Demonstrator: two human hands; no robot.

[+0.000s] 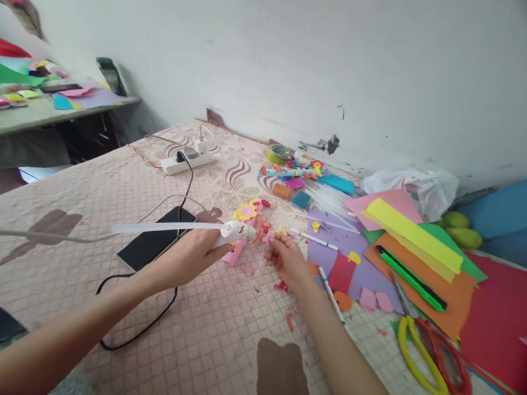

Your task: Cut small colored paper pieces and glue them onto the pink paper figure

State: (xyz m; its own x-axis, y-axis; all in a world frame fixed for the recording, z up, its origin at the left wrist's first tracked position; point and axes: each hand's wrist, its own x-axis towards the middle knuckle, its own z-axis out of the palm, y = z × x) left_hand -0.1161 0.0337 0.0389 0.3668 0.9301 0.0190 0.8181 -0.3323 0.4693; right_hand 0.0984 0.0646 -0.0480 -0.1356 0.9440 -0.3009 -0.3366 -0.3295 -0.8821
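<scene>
My left hand [196, 254] is wrapped round a white hot glue gun [232, 232]. A long translucent glue stick [162, 227] juts from its back end, to the left. The nozzle points right, toward my right hand [285, 258], whose fingers pinch a small pink foam flower [267, 237]. Beyond the glue gun lie yellow and pink foam flowers [246, 212]. Below the gun sits a rolled pink piece [232, 254], partly hidden. The fingertips of my left hand are mostly hidden behind the gun's handle.
A black phone-like slab [154, 243] and cables lie at left, near a white power strip [186, 163]. On the right are a purple sheet [323, 253], coloured foam sheets [494, 319], a green cutter [412, 277] and scissors [420, 355]. White glue sticks [333, 201] lie farther back.
</scene>
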